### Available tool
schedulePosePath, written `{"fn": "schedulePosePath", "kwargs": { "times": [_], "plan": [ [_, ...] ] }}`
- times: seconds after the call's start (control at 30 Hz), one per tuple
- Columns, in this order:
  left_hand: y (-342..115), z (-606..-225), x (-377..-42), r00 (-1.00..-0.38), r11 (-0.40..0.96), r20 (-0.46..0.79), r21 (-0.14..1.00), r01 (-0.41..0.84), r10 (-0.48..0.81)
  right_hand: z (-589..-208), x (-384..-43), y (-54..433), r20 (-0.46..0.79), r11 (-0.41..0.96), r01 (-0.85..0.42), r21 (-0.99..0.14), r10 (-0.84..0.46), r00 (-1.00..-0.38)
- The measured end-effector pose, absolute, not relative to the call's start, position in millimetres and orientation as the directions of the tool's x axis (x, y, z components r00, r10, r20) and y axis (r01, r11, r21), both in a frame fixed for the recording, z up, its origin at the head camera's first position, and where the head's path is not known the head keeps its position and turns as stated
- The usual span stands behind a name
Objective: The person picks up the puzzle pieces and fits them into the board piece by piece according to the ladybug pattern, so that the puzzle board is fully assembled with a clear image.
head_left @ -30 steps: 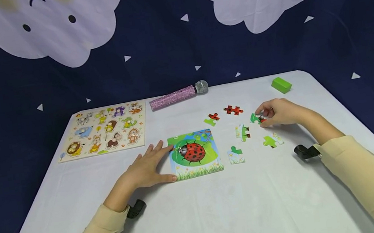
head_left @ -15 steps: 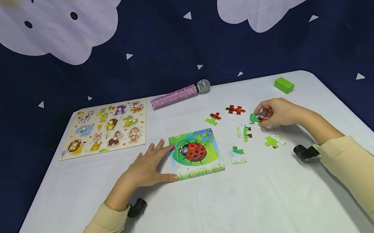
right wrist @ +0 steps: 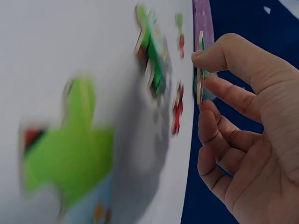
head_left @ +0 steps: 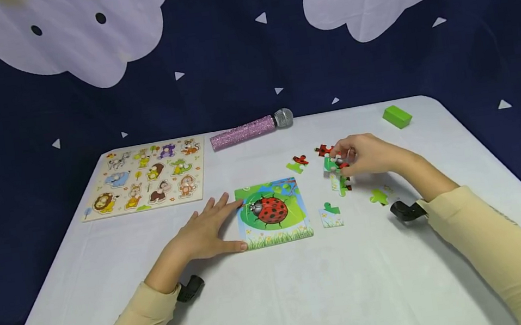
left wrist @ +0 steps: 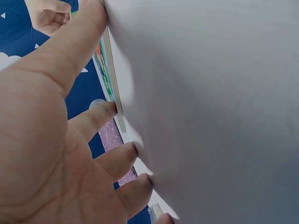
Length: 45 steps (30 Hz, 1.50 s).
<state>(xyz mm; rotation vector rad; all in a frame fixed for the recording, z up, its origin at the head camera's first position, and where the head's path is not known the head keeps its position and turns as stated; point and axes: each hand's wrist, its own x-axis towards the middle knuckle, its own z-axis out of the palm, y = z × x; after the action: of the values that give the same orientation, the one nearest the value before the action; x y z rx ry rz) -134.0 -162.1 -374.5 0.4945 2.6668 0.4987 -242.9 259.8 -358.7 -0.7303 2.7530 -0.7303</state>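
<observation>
My left hand [head_left: 200, 237] touches the left edge of a square ladybug puzzle board [head_left: 271, 213], with thumb and index finger straight and spread along it. Over the loose pieces to the right, my right hand [head_left: 372, 154] pinches a green and red puzzle piece [head_left: 329, 165] between thumb and fingers, raised above the table. Seen edge-on in the right wrist view, this held piece [right wrist: 199, 91] is thin. Partly covered by it are a red spotted piece [head_left: 322, 150] and a green-white piece [head_left: 341, 186]. A flowered corner piece [head_left: 331, 217] lies just right of the board.
A red-green piece [head_left: 297, 164] lies behind the board's right corner, and a light green piece [head_left: 379, 197] below my right hand. Further back are an animal peg puzzle [head_left: 144, 179], a pink glitter microphone [head_left: 246, 131] and a green block [head_left: 397, 117].
My right hand has lifted the green and red puzzle piece off the table and carried it left, toward the board. My left hand stays at the board's edge.
</observation>
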Motion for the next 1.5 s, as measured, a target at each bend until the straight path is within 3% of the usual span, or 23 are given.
{"fn": "schedulePosePath", "kwargs": {
  "times": [0.7,1.5],
  "plan": [
    [-162.2,-372.0,-131.8,-0.865,0.862,-0.283,0.425,0.275,0.415,-348.9,-230.8,175.6,-0.034,0.633,-0.568,-0.526,-0.683,-0.73],
    [-162.4,-374.5,-133.8,-0.865,0.877,-0.299,0.395,0.272,0.403,-360.4,-214.6,124.9,-0.064,0.546,-0.664,-0.511,-0.794,-0.604]
  ]
}}
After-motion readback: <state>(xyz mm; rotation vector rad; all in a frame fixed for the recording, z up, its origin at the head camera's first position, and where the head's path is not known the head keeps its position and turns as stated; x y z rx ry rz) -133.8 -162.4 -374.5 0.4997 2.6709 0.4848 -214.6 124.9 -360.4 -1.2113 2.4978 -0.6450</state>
